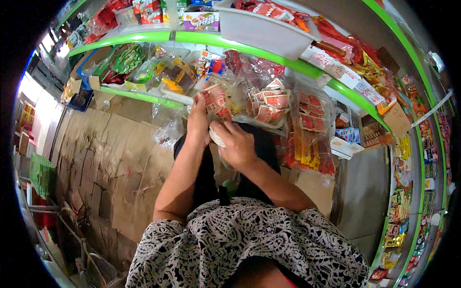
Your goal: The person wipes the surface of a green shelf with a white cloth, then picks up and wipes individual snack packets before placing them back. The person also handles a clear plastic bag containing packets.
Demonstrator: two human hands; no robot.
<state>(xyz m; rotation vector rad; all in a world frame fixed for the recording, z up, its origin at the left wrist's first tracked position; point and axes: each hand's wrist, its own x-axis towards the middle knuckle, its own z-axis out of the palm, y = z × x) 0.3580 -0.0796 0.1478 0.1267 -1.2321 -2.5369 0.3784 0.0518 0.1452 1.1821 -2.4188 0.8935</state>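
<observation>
My left hand [197,121] grips a red-and-cream printed snack packet [217,102], raised before the lower shelf. Just below it, my right hand [237,144] is closed around a whitish, crumpled cloth [216,137], close to the packet's lower end. Whether the cloth touches the packet cannot be told. Beyond my hands, similar packets [272,102] lie in a clear plastic bag on the shelf. Further right, another clear bag [312,109] holds more red packets, with long orange-and-red packs hanging below it.
A green-edged shelf [138,37] curves across the front, bearing a white plastic bin [264,30] of red packs. Cardboard sheets [108,144] cover the floor at left. A clear plastic bag [166,127] hangs by my left forearm. Stocked shelves [399,201] run along the right; a green basket [42,174] stands far left.
</observation>
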